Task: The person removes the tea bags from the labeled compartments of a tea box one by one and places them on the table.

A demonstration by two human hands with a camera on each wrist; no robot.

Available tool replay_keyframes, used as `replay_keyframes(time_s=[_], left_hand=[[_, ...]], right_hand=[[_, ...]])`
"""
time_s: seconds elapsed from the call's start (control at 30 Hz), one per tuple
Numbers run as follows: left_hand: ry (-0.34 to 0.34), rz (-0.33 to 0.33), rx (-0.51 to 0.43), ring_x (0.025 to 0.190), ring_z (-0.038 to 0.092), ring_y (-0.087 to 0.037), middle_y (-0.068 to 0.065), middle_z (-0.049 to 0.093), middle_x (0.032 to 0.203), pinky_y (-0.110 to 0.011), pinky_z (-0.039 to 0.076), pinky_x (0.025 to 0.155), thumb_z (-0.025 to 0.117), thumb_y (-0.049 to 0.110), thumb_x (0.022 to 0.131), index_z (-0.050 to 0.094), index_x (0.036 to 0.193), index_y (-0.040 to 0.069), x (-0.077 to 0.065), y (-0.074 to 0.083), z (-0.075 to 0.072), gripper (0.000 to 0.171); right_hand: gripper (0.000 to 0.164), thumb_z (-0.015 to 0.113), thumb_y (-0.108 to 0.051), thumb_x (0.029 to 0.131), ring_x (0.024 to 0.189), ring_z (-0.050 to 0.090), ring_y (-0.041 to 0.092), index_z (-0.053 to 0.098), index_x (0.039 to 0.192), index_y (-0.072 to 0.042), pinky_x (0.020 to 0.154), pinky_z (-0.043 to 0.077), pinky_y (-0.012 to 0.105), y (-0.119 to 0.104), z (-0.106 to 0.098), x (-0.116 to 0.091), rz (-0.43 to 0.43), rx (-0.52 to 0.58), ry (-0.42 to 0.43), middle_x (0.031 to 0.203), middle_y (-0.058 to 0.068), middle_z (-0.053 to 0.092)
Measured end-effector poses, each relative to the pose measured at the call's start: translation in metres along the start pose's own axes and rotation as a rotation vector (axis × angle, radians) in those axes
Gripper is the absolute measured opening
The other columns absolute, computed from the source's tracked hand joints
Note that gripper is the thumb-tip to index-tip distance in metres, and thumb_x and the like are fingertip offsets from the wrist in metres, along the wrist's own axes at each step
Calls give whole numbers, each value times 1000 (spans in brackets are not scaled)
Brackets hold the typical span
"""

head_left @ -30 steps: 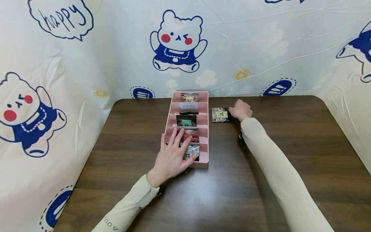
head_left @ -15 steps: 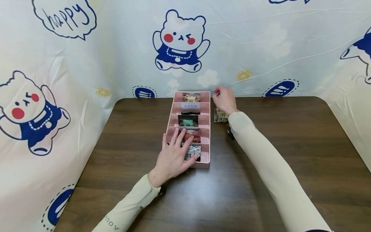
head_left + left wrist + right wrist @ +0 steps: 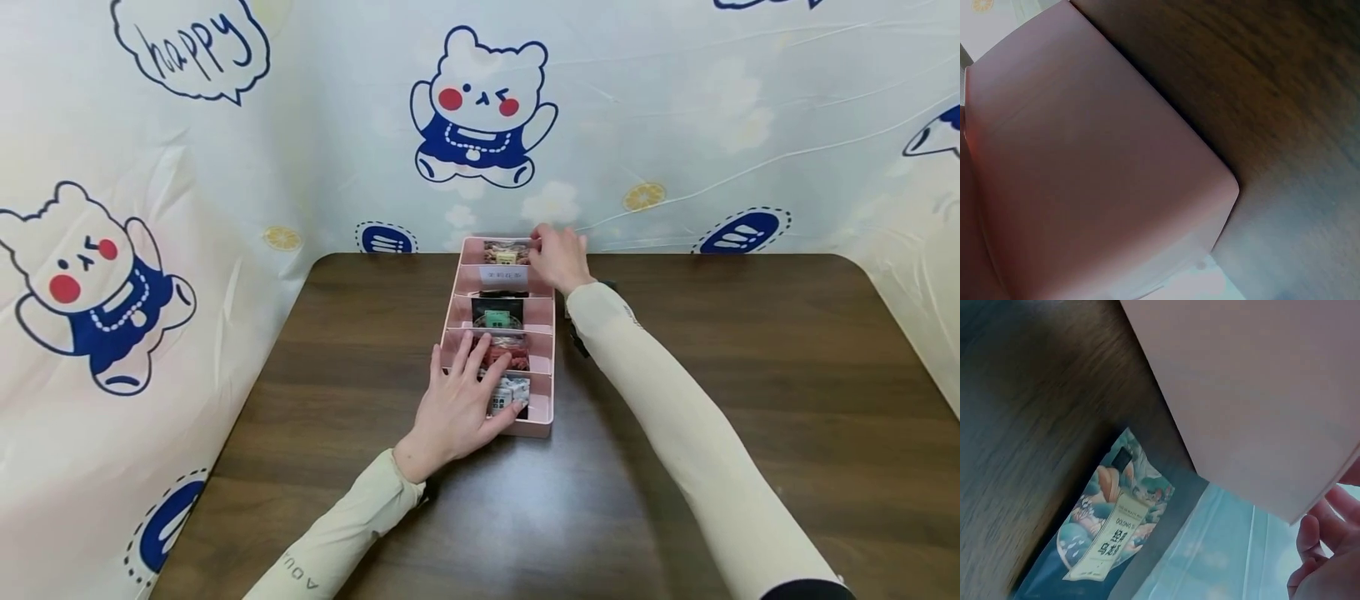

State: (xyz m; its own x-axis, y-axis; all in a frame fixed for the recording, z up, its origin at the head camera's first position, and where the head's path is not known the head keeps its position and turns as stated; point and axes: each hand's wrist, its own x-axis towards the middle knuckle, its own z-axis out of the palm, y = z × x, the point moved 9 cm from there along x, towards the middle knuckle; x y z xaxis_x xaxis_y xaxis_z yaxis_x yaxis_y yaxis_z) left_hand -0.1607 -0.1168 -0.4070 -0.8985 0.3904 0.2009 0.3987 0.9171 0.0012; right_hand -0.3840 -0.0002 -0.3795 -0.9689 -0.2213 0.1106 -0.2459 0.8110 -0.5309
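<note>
A long pink divided box stands on the table. My left hand rests over its near end with fingers spread, above a red packet and a grey-white packet. At the far right corner is my right hand, its fingertips over the rim beside a packet with a yellow label. Whether they pinch it is hidden. In the right wrist view, those fingers bend at the box corner. A tea packet marked oolong lies on the table beside the box, mostly behind my right sleeve in the head view.
Middle compartments hold a black packet with a green label and a white paper label. A printed cloth hangs right behind the wooden table.
My right hand has left the oolong packet on the table and moved left to the box's far corner. My left hand has stayed on the box. The head view has shifted slightly.
</note>
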Motion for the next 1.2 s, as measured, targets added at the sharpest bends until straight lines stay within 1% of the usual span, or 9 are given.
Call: replay_keyframes(time_s=[0.23,0.4,0.5,0.6,0.8,1.03,1.2], left_hand=[[-17,-6,8,148,22,-35,-11,33,156,-71,17,108,33,70,91,46,144,26,1,0,0,70],[-18,-7,-10,148,20,-35,-11,32,156,-71,14,109,33,69,91,45,144,26,1,1,0,69],[-17,-10,-23,149,19,-35,-11,31,157,-71,12,110,34,69,91,45,144,26,1,1,0,69],[-17,-15,-25,149,19,-34,-11,31,157,-71,12,110,35,69,91,46,144,26,1,1,0,69],[-15,-14,-15,148,20,-35,-11,32,156,-71,13,109,36,69,91,46,143,26,1,2,0,69],[-8,-12,-13,148,20,-35,-11,32,156,-71,13,109,36,69,90,46,143,26,1,2,0,69],[-5,-14,-6,148,22,-35,-11,33,156,-71,14,109,36,68,90,47,143,26,0,2,0,69]], right_hand=[[34,54,-22,96,112,49,32,57,127,-10,93,28,46,1,7,5,19,44,-32,114,8,68],[33,55,-21,95,110,48,31,57,127,-11,94,26,46,3,9,7,46,79,-33,109,8,68],[32,56,-20,95,110,48,32,58,126,-12,95,26,46,3,10,7,47,89,-28,110,8,68],[30,58,-20,94,111,49,31,59,123,-12,95,26,47,2,10,8,39,100,-18,110,7,69],[24,57,-19,93,106,52,30,63,116,-12,95,24,49,-2,12,8,6,98,-21,101,6,70],[16,55,-20,96,102,55,29,67,104,-12,102,21,54,-4,14,6,-14,98,-45,101,6,70],[17,54,-19,97,99,55,28,67,102,-11,96,24,50,-5,13,4,-20,97,-57,99,7,70]])
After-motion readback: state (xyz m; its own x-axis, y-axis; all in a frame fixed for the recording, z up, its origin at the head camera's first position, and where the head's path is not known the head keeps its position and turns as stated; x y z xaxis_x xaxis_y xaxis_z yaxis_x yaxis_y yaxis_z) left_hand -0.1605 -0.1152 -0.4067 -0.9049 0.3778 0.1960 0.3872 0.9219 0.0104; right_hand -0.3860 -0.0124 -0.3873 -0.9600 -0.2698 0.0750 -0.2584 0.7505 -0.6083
